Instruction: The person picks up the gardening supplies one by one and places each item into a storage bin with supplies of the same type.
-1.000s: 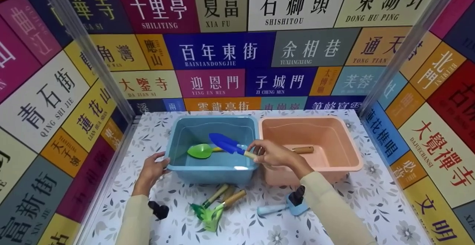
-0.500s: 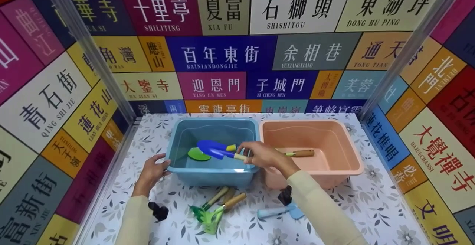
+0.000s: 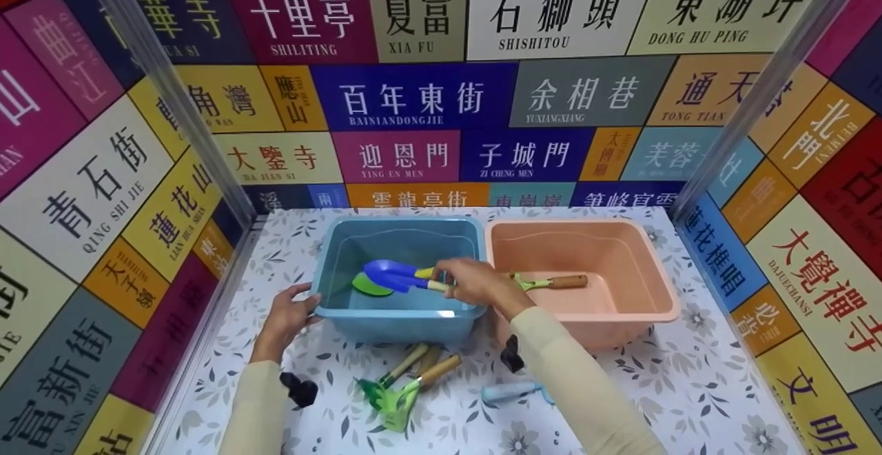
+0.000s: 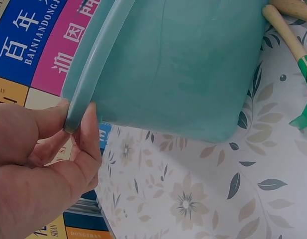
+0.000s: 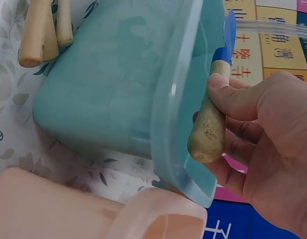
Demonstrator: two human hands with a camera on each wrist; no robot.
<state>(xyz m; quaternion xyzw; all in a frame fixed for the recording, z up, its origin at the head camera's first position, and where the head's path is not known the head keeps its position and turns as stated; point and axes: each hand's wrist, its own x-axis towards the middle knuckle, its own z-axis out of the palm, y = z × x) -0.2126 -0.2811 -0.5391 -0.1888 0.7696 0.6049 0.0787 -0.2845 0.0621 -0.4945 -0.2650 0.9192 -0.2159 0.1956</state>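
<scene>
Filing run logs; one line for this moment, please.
left hand: pinches blue tub rim | right hand: holds blue trowel | blue tub: green trowel inside

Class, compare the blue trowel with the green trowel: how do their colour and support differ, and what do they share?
The blue trowel has a blue blade; the green trowel has a green one. The right hand holds the blue trowel, while the green trowel lies unheld in the blue tub. In the head view, the blue trowel partly covers the green trowel. Both have a broad, scoop-like blade.

the right half of the peach bin (image 3: pixel 606 318) has headroom; a blue trowel (image 3: pixel 384 274) obstructs the blue bin (image 3: pixel 413 331).
</scene>
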